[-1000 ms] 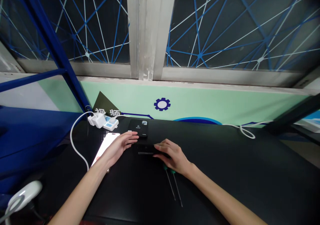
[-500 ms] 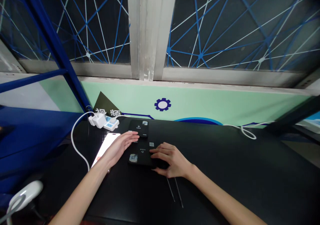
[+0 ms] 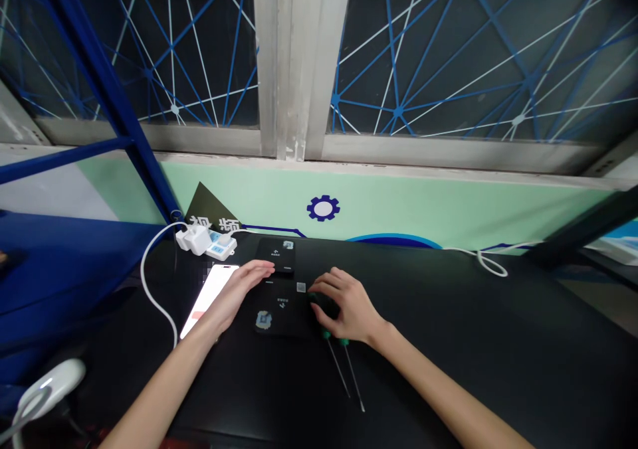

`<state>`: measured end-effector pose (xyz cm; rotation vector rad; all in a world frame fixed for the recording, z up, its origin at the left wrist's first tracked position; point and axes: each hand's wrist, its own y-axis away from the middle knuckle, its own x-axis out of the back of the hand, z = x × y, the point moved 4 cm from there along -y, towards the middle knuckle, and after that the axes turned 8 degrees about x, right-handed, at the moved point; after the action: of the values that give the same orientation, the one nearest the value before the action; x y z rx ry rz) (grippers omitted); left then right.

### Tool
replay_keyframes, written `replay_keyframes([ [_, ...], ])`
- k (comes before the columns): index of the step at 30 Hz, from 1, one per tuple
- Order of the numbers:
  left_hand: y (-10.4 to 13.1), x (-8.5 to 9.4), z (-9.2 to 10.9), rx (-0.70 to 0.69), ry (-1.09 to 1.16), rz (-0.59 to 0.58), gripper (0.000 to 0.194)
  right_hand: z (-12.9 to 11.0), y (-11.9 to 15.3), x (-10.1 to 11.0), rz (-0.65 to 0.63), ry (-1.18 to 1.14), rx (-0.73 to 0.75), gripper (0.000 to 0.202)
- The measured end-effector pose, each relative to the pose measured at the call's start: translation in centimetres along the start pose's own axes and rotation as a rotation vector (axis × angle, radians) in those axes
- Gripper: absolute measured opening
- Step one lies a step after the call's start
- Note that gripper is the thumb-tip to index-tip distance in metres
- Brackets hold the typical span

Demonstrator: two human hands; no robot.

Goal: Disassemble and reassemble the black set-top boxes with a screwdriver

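Black tabletop (image 3: 473,323), right fingers (image 3: 331,282) over screwdrivers (image 3: 345,343)

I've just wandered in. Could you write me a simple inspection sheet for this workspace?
Surface: black tabletop.
Things at the hands: near black box, lying flat with a torn-looking sticker; far black box behind it; two screwdrivers, shafts pointing toward the person.
Clutter: phone with a lit screen, partly behind the left forearm; white power strip.
Left hand: fingers extended beside the far black box; contact unclear.
Right hand: curled over the screwdriver handles; grip unclear.
Cables: white cable curving left of the phone; looped cable at the back right.
Surroundings: green wall, windows, blue frame.
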<state>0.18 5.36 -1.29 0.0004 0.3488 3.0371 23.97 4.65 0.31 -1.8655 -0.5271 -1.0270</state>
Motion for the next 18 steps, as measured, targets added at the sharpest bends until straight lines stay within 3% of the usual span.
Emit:
replay_keyframes([
  [3, 0.2, -0.2, 0.5, -0.046, -0.201, 0.064, 0.030, 0.6, 0.0, -0.3, -0.081, 0.060, -0.137, 0.018],
  [9, -0.1, -0.4, 0.1, -0.157, -0.485, 0.082, 0.029, 0.8, 0.2, -1.5, -0.211, 0.036, -0.228, 0.021],
  [18, -0.2, -0.5, -1.0, -0.225, -0.641, 0.045, 0.025, 0.9, 0.2, -1.7, -0.251, 0.002, -0.275, 0.014],
])
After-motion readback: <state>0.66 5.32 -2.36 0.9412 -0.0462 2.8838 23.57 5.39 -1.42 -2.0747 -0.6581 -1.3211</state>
